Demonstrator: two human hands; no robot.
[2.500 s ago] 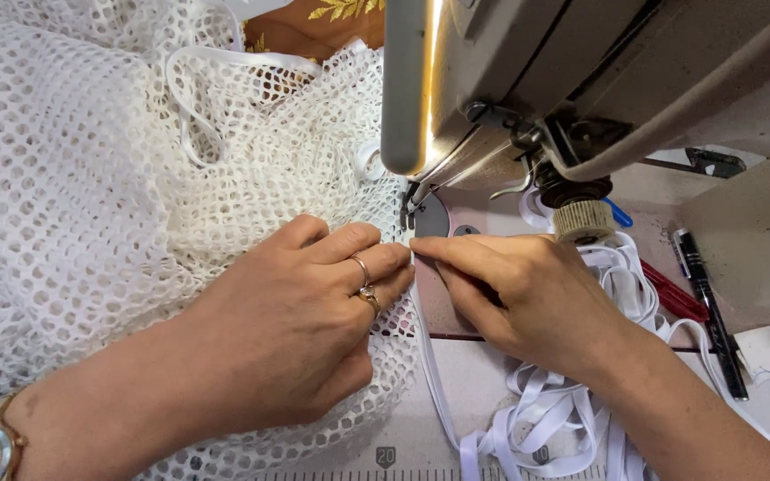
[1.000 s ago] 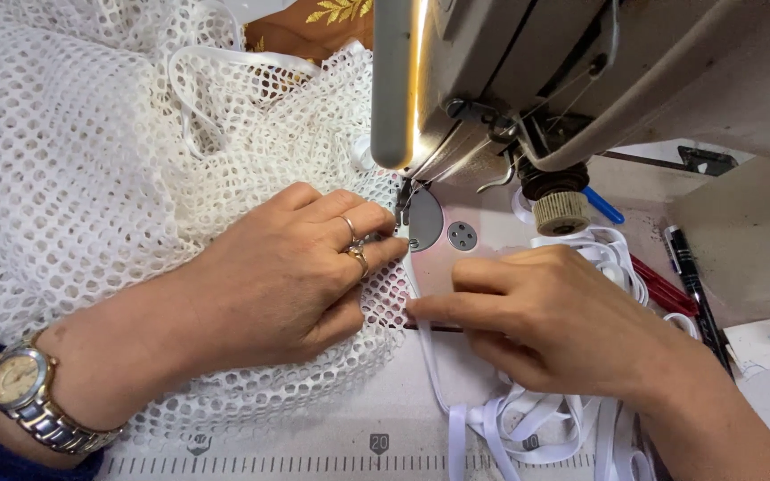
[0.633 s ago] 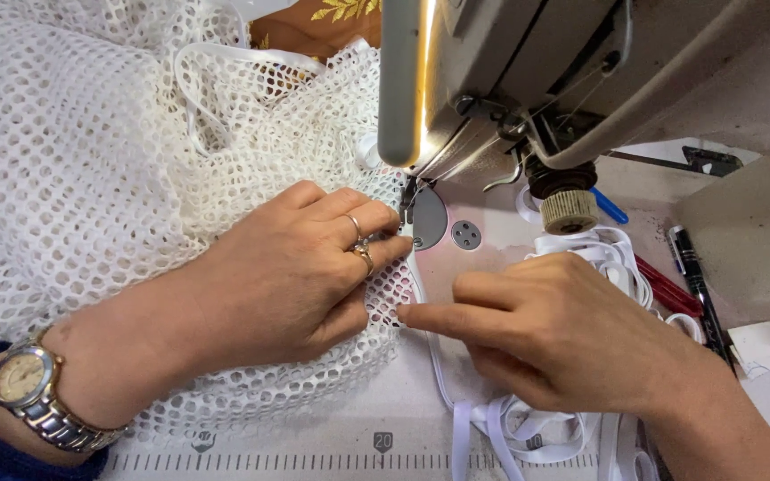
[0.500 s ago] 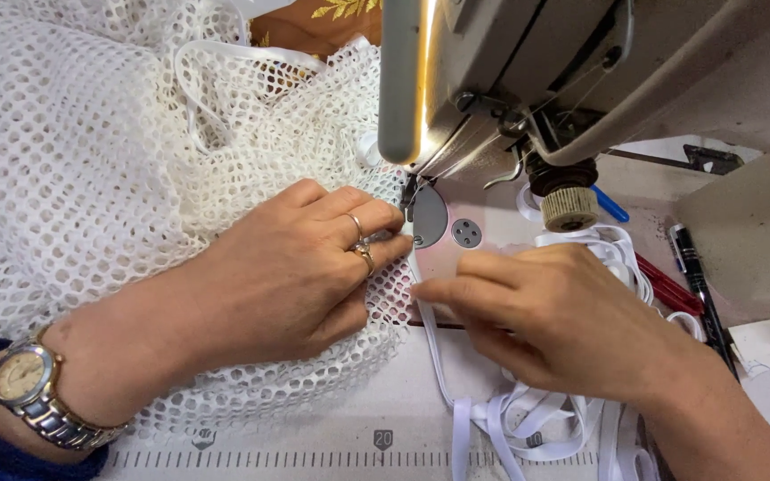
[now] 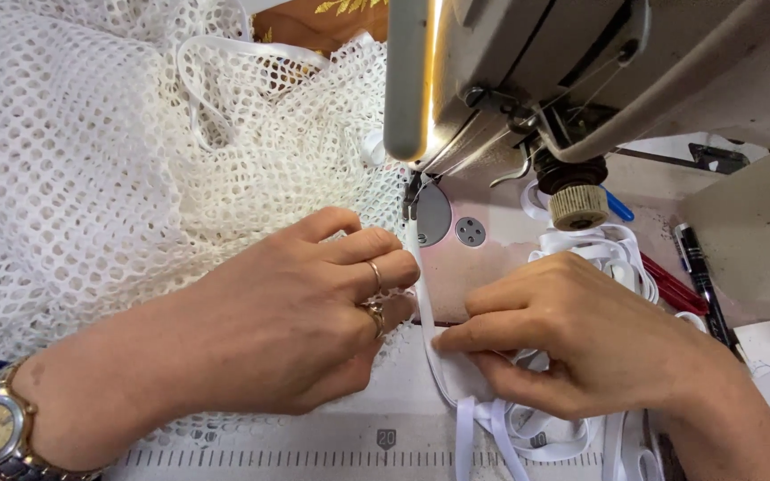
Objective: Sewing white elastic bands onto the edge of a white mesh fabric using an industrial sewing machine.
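While flat, hands [image 5: 296,330] on mesh [image 5: 91,178]

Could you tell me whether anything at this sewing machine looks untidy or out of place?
Only the white tape: it lies in a loose tangle under the right hand instead of being wound. A pen lies beside it.

A sewing workshop is showing here: a grey industrial sewing machine [image 5: 528,80] is standing over a worn work table [image 5: 492,267] with a printed measuring scale [image 5: 314,459] running along its front edge, while heaps of white open-mesh fabric [image 5: 91,160] and loose white flat tape [image 5: 599,249] are lying around it.
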